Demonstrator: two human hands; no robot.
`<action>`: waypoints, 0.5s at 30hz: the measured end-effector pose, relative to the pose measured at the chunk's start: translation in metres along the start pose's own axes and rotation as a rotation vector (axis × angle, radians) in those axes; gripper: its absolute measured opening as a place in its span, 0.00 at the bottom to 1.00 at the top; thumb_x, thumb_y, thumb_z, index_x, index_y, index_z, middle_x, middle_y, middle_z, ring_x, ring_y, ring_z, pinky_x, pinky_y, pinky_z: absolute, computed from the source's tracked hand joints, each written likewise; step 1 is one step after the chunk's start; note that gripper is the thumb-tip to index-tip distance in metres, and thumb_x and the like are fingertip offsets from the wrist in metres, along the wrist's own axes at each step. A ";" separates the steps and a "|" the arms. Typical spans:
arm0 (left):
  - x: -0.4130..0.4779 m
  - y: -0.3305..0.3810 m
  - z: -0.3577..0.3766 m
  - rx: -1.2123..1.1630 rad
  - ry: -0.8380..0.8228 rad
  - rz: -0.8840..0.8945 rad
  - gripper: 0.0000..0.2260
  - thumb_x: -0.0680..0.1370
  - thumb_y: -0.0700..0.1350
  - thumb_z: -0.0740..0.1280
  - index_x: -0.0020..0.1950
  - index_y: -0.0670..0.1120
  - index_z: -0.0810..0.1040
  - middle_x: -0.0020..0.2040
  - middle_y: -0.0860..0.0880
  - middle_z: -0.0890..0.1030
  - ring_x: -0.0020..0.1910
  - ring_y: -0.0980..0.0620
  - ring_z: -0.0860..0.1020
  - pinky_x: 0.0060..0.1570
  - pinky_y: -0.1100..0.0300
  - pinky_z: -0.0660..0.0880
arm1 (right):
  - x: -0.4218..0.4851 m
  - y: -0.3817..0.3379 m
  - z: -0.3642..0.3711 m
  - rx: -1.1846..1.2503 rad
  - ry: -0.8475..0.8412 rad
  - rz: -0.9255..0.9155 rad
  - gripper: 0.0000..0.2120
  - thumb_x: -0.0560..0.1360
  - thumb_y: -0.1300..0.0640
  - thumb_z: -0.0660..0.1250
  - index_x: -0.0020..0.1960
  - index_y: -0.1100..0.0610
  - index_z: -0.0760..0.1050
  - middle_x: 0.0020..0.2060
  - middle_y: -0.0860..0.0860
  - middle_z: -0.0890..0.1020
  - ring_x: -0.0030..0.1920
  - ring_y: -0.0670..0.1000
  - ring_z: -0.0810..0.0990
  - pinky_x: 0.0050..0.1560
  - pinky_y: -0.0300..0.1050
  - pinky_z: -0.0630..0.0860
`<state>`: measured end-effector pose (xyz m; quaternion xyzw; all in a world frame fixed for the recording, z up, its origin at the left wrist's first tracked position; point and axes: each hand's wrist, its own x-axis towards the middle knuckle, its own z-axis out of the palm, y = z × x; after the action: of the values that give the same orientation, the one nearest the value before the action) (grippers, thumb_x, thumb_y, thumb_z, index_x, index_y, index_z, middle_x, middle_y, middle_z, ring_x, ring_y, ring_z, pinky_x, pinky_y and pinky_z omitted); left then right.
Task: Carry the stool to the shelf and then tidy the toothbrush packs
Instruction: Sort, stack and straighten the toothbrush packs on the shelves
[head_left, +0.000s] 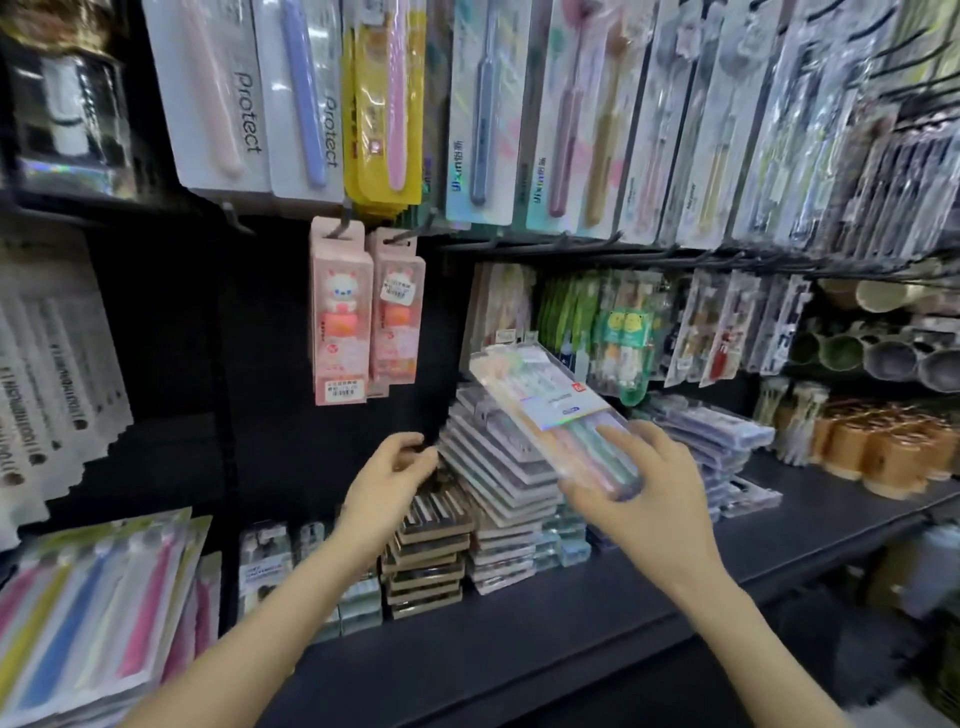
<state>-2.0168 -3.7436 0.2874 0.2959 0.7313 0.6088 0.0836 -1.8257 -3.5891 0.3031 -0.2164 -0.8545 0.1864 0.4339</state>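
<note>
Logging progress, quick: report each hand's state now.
Left hand: open, fingers loosely curled, holding nothing.
Right hand: grips a toothbrush pack.

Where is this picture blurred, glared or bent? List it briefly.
Head view: motion blur smears the cups at the right edge; head view: glare streaks the clear toothbrush pack that the right hand holds; head view: wide-angle bending tilts the hanging packs up top.

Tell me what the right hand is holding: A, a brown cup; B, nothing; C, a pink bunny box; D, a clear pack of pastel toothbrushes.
D: the right hand grips a clear toothbrush pack, held tilted above the stack of flat packs on the shelf.
</note>
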 end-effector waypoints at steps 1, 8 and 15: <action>0.003 -0.010 0.002 0.189 0.002 0.060 0.13 0.79 0.52 0.63 0.63 0.52 0.73 0.55 0.56 0.78 0.57 0.54 0.76 0.53 0.60 0.70 | 0.012 -0.003 0.001 -0.017 -0.008 0.053 0.31 0.66 0.42 0.74 0.65 0.52 0.75 0.66 0.51 0.72 0.67 0.53 0.67 0.65 0.51 0.66; 0.022 -0.061 0.017 0.722 -0.106 0.218 0.19 0.80 0.53 0.59 0.70 0.49 0.71 0.67 0.49 0.73 0.65 0.51 0.72 0.59 0.62 0.66 | 0.042 0.012 0.010 0.170 0.035 0.360 0.34 0.57 0.32 0.69 0.60 0.45 0.76 0.54 0.51 0.82 0.56 0.57 0.80 0.55 0.59 0.77; 0.032 -0.084 0.028 0.933 -0.151 0.295 0.20 0.81 0.56 0.57 0.72 0.52 0.68 0.72 0.50 0.66 0.72 0.51 0.61 0.69 0.62 0.56 | 0.051 0.007 0.021 0.140 0.026 0.226 0.27 0.66 0.44 0.75 0.61 0.53 0.77 0.59 0.49 0.78 0.60 0.51 0.74 0.57 0.48 0.72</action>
<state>-2.0572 -3.7101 0.2088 0.4452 0.8682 0.1987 -0.0922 -1.8680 -3.5590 0.3216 -0.2827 -0.8039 0.2905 0.4352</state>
